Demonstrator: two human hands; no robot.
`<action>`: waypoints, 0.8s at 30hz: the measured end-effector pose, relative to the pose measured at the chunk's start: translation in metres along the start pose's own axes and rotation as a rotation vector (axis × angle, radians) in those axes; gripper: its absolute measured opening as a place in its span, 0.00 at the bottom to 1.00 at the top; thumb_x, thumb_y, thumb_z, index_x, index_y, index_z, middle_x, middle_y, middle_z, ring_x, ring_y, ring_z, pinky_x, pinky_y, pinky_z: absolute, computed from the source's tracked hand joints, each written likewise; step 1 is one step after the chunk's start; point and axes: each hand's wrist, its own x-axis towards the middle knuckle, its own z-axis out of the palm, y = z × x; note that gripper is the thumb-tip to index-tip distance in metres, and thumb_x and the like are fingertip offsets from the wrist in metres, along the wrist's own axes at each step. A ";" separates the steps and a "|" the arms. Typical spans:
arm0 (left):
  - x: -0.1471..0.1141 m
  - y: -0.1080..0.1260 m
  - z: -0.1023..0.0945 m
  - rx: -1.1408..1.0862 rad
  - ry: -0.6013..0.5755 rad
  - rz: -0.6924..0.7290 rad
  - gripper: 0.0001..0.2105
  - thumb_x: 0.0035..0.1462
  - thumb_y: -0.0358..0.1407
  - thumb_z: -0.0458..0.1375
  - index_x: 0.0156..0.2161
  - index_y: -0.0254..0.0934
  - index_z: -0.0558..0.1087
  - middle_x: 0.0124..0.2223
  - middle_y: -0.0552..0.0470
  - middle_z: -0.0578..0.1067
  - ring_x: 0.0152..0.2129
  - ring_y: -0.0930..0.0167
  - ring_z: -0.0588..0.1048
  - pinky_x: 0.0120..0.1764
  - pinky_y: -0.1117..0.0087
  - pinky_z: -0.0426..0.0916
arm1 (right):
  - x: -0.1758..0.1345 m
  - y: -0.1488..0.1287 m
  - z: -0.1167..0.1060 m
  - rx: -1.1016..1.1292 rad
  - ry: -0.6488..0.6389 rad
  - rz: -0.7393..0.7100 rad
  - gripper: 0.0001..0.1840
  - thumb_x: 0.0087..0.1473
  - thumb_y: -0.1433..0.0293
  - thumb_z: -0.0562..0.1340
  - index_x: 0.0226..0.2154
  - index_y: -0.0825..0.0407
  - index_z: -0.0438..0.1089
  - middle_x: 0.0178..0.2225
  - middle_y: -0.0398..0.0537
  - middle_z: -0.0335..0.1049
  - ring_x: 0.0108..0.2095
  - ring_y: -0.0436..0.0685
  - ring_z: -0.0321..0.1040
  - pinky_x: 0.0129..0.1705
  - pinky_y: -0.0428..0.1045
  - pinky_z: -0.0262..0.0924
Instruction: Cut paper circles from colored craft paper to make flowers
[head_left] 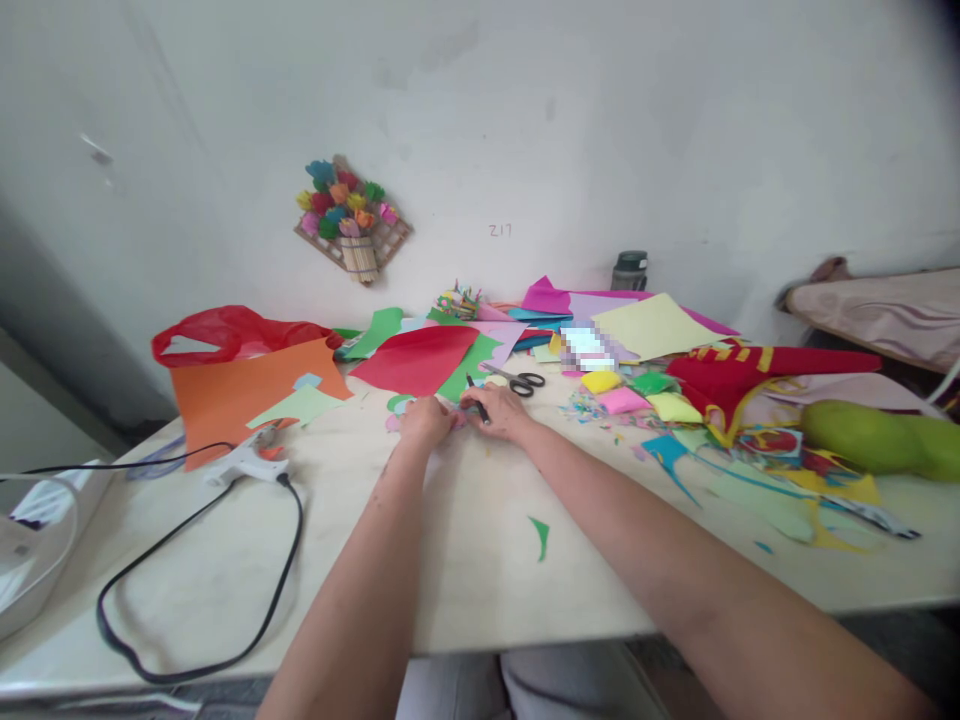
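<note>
Just above the middle of the frame, both hands meet on the table (465,560). The right hand (501,412) pinches a black pen (477,397), its long axis slanting up-left toward the red sheet (420,360). The left hand (426,420) presses flat on a small pink paper piece (393,423) lying directly left of the pen tip, so it is the nearer of the 2. Scissors (517,379) lie just up-right.

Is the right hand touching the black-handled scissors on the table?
Apart. The head view shows the right hand on a black pen, with bare table between it and the scissors.
</note>
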 end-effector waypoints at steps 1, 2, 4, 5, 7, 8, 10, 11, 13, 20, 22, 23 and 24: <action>0.000 0.000 0.000 -0.010 -0.005 0.001 0.12 0.48 0.43 0.56 0.35 0.38 0.74 0.43 0.43 0.74 0.47 0.59 0.65 0.42 0.66 0.61 | 0.000 0.000 0.000 -0.002 -0.003 0.003 0.14 0.46 0.71 0.57 0.39 0.48 0.68 0.36 0.45 0.72 0.40 0.55 0.64 0.39 0.48 0.57; 0.000 0.000 0.001 -0.014 0.000 0.003 0.12 0.48 0.43 0.56 0.35 0.38 0.74 0.43 0.43 0.73 0.47 0.59 0.65 0.42 0.66 0.61 | 0.000 0.000 0.000 -0.006 -0.007 0.006 0.15 0.46 0.70 0.57 0.39 0.48 0.68 0.36 0.45 0.72 0.40 0.55 0.64 0.40 0.48 0.57; 0.000 0.000 0.002 -0.004 0.036 0.011 0.14 0.48 0.43 0.56 0.37 0.37 0.73 0.45 0.43 0.72 0.48 0.59 0.65 0.43 0.66 0.60 | 0.000 0.000 0.000 -0.012 -0.013 0.011 0.15 0.47 0.70 0.57 0.40 0.48 0.67 0.36 0.46 0.71 0.41 0.55 0.64 0.40 0.48 0.56; 0.000 0.000 0.002 0.007 0.055 0.017 0.14 0.48 0.42 0.56 0.38 0.36 0.73 0.46 0.42 0.71 0.48 0.59 0.64 0.43 0.66 0.60 | 0.000 -0.001 0.000 -0.014 -0.013 0.013 0.15 0.47 0.71 0.57 0.40 0.48 0.67 0.36 0.46 0.71 0.41 0.55 0.64 0.40 0.48 0.56; 0.000 0.000 0.003 0.029 0.079 0.031 0.16 0.48 0.42 0.56 0.40 0.35 0.72 0.48 0.41 0.70 0.48 0.59 0.64 0.44 0.65 0.59 | 0.000 -0.001 -0.001 -0.011 -0.009 0.013 0.15 0.46 0.71 0.57 0.40 0.48 0.67 0.36 0.46 0.71 0.40 0.55 0.64 0.40 0.48 0.57; 0.000 0.001 0.003 0.036 0.078 0.038 0.16 0.48 0.42 0.55 0.41 0.35 0.71 0.48 0.41 0.69 0.48 0.58 0.63 0.44 0.65 0.59 | 0.000 -0.001 -0.001 -0.009 -0.006 0.015 0.15 0.46 0.71 0.57 0.40 0.48 0.68 0.36 0.46 0.71 0.40 0.55 0.64 0.39 0.48 0.57; 0.000 0.001 0.003 0.039 0.066 0.051 0.16 0.49 0.42 0.55 0.40 0.34 0.71 0.48 0.40 0.69 0.48 0.57 0.63 0.44 0.64 0.59 | 0.000 -0.002 -0.001 -0.002 -0.002 0.017 0.15 0.45 0.71 0.57 0.39 0.48 0.68 0.36 0.45 0.71 0.40 0.56 0.64 0.39 0.48 0.57; 0.001 0.001 0.003 0.037 0.062 0.056 0.16 0.49 0.42 0.54 0.40 0.34 0.72 0.47 0.39 0.70 0.48 0.57 0.64 0.44 0.63 0.59 | 0.000 -0.003 -0.002 -0.002 0.001 0.018 0.15 0.45 0.71 0.57 0.39 0.48 0.68 0.36 0.45 0.71 0.39 0.56 0.64 0.39 0.48 0.57; 0.001 0.000 0.004 0.030 0.053 0.061 0.15 0.49 0.41 0.54 0.39 0.34 0.72 0.46 0.39 0.71 0.47 0.56 0.65 0.42 0.63 0.59 | 0.000 -0.003 -0.002 -0.010 0.008 0.023 0.15 0.45 0.71 0.57 0.39 0.48 0.68 0.35 0.46 0.71 0.39 0.56 0.65 0.39 0.48 0.57; 0.002 -0.004 0.008 -0.068 0.073 0.086 0.09 0.48 0.40 0.55 0.32 0.37 0.72 0.36 0.44 0.75 0.38 0.61 0.71 0.36 0.67 0.62 | 0.000 -0.003 -0.002 -0.002 0.032 0.032 0.16 0.44 0.72 0.57 0.39 0.48 0.68 0.36 0.47 0.71 0.38 0.57 0.65 0.40 0.50 0.56; 0.004 -0.006 0.010 -0.131 0.125 0.104 0.07 0.47 0.38 0.56 0.30 0.38 0.71 0.34 0.45 0.75 0.35 0.63 0.72 0.34 0.68 0.62 | 0.000 -0.002 -0.001 0.025 0.046 0.030 0.16 0.44 0.72 0.58 0.39 0.48 0.68 0.36 0.46 0.72 0.39 0.57 0.65 0.42 0.50 0.56; 0.005 -0.007 0.011 -0.167 0.157 0.114 0.06 0.46 0.37 0.56 0.29 0.38 0.70 0.33 0.46 0.75 0.34 0.64 0.72 0.33 0.69 0.62 | 0.001 -0.001 -0.001 0.038 0.056 0.035 0.16 0.44 0.72 0.58 0.39 0.48 0.67 0.36 0.46 0.72 0.40 0.57 0.65 0.42 0.50 0.56; 0.006 -0.008 0.013 -0.212 0.187 0.123 0.05 0.45 0.36 0.57 0.29 0.38 0.70 0.32 0.47 0.75 0.33 0.65 0.72 0.32 0.70 0.62 | 0.001 0.000 0.000 0.051 0.070 0.042 0.16 0.43 0.72 0.58 0.39 0.49 0.67 0.36 0.46 0.72 0.39 0.57 0.66 0.42 0.50 0.57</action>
